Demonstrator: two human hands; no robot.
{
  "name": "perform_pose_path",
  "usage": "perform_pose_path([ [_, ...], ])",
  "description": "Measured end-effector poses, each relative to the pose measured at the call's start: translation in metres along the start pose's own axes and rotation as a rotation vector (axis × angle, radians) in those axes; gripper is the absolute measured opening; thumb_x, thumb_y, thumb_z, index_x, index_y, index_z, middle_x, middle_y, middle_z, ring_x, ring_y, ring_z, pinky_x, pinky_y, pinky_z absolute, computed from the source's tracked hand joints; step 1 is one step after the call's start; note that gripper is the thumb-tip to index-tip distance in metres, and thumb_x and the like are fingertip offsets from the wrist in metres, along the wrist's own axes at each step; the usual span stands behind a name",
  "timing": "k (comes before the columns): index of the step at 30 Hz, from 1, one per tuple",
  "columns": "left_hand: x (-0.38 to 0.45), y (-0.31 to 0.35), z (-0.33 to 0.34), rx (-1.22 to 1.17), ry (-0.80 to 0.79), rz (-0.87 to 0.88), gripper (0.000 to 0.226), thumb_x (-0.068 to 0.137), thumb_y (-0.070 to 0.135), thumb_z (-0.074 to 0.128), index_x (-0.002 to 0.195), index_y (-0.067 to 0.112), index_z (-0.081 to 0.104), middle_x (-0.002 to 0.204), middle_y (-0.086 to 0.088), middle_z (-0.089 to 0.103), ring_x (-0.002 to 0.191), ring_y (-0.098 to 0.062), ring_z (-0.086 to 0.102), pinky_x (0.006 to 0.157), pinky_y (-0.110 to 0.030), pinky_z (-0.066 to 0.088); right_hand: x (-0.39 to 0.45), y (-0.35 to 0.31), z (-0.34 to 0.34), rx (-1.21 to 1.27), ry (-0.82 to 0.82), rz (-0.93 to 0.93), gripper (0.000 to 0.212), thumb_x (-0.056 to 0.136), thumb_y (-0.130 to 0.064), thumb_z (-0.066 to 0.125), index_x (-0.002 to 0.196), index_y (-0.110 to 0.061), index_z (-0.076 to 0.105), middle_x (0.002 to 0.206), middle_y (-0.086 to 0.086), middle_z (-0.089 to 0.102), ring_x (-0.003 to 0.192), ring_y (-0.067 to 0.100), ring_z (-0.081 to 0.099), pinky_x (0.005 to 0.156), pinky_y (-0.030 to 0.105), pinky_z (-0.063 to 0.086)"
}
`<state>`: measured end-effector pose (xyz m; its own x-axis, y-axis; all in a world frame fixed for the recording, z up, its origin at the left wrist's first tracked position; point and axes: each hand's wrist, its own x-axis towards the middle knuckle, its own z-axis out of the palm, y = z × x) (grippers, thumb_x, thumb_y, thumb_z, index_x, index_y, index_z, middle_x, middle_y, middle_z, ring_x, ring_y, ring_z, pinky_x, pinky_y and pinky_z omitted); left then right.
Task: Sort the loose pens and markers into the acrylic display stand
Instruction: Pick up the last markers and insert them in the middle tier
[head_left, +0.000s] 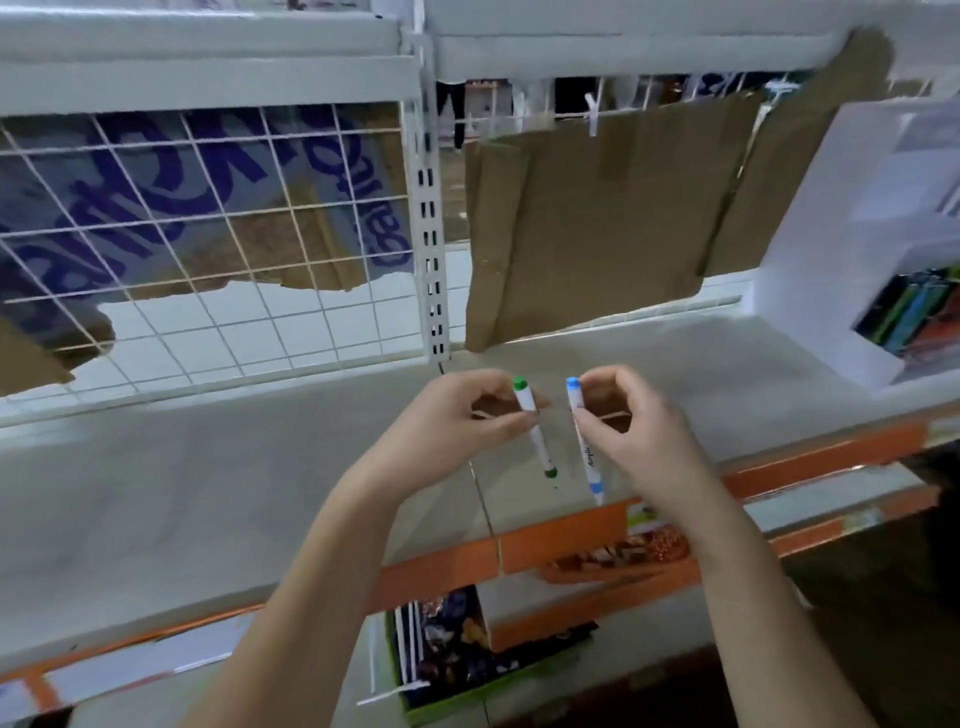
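The left hand (467, 415) pinches a white marker with a green cap (534, 427) and the right hand (631, 426) pinches a white marker with a blue cap (584, 436); both markers are held nearly upright over the grey shelf board (208, 493), caps up, side by side and just apart. No clear acrylic stand can be made out; the nearest likely holder, a white display box with coloured packs (852, 291), lies up and to the right, nearer the right hand. Brown cardboard sheets (597, 218) hang behind, the white wire grid (208, 234) stands to the left, and nothing blocks the way right.
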<state>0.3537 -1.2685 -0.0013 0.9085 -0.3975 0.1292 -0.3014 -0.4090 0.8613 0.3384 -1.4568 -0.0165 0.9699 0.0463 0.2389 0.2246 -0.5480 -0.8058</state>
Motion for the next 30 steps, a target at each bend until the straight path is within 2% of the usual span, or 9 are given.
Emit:
perform_pose_path([
  [2,0.017,0.021,0.032,0.010,-0.012,0.066,0.015,0.085,0.021,0.066,0.099,0.017,0.070,0.095,0.004,0.071,0.087,-0.008,0.066,0.083,-0.031,0.053,-0.012,0.014,-0.040,-0.008,0.041,-0.015,0.013,0.089,-0.022,0.060,0.096,-0.031,0.055,0.087,-0.011,0.064,0.081,-0.002,0.059,0.071,0.015,0.050],
  [5,0.043,0.057,0.085,-0.050,-0.035,0.115,0.016,0.085,0.016,0.066,0.100,0.015,0.070,0.093,0.006,0.071,0.085,-0.008,0.066,0.080,-0.025,0.053,-0.026,0.039,-0.103,-0.021,0.094,-0.030,0.016,0.089,-0.022,0.060,0.095,-0.035,0.053,0.088,-0.013,0.063,0.082,-0.004,0.058,0.070,0.010,0.048],
  [10,0.089,0.117,0.168,-0.211,-0.111,0.179,0.015,0.091,0.006,0.057,0.097,0.016,0.066,0.097,0.000,0.069,0.081,-0.003,0.062,0.079,-0.020,0.053,-0.040,0.082,-0.202,-0.091,0.172,-0.026,0.019,0.088,-0.017,0.061,0.097,-0.031,0.051,0.090,-0.012,0.061,0.085,0.000,0.058,0.074,0.017,0.048],
  [13,0.122,0.149,0.211,-0.245,-0.139,0.206,0.016,0.092,0.008,0.055,0.084,0.017,0.066,0.087,0.008,0.071,0.076,-0.003,0.062,0.078,-0.020,0.053,-0.041,0.101,-0.251,-0.125,0.232,-0.039,0.024,0.088,-0.015,0.062,0.102,-0.029,0.050,0.091,-0.011,0.060,0.085,0.000,0.057,0.074,0.014,0.046],
  [16,0.159,0.175,0.247,-0.228,-0.153,0.251,0.014,0.090,0.011,0.059,0.079,0.017,0.066,0.085,0.000,0.071,0.073,-0.006,0.061,0.082,-0.030,0.055,-0.035,0.123,-0.295,-0.132,0.293,-0.033,0.025,0.088,-0.014,0.062,0.105,-0.027,0.050,0.087,-0.015,0.057,0.083,-0.003,0.056,0.069,0.008,0.044],
  [19,0.200,0.195,0.278,-0.198,-0.172,0.323,0.008,0.086,0.016,0.066,0.080,0.011,0.065,0.064,0.011,0.061,0.066,-0.007,0.057,0.087,-0.048,0.052,-0.023,0.146,-0.334,-0.128,0.353,-0.014,0.028,0.088,-0.013,0.062,0.113,-0.022,0.052,0.087,-0.014,0.056,0.081,-0.003,0.056,0.066,0.005,0.042],
  [21,0.231,0.207,0.296,-0.202,-0.189,0.368,0.014,0.078,0.027,0.070,0.080,0.015,0.065,0.063,0.012,0.059,0.068,-0.012,0.057,0.088,-0.055,0.049,-0.012,0.162,-0.361,-0.115,0.392,-0.010,0.029,0.088,-0.013,0.062,0.114,-0.022,0.053,0.090,-0.010,0.058,0.080,0.000,0.057,0.067,0.005,0.041],
  [27,0.328,0.237,0.340,-0.136,-0.166,0.430,0.008,0.085,0.020,0.066,0.093,0.018,0.066,0.065,0.014,0.061,0.071,-0.011,0.060,0.082,-0.040,0.053,0.039,0.209,-0.436,-0.144,0.455,-0.014,0.030,0.088,-0.013,0.061,0.105,-0.034,0.050,0.091,-0.010,0.058,0.082,0.002,0.059,0.069,0.010,0.042],
  [30,0.371,0.247,0.353,-0.110,-0.178,0.418,0.009,0.086,0.026,0.062,0.092,0.020,0.064,0.072,0.008,0.065,0.074,-0.012,0.067,0.085,-0.043,0.054,0.065,0.227,-0.465,-0.130,0.478,-0.029,0.030,0.088,-0.014,0.060,0.109,-0.033,0.051,0.094,-0.007,0.060,0.084,0.006,0.060,0.072,0.014,0.046],
])
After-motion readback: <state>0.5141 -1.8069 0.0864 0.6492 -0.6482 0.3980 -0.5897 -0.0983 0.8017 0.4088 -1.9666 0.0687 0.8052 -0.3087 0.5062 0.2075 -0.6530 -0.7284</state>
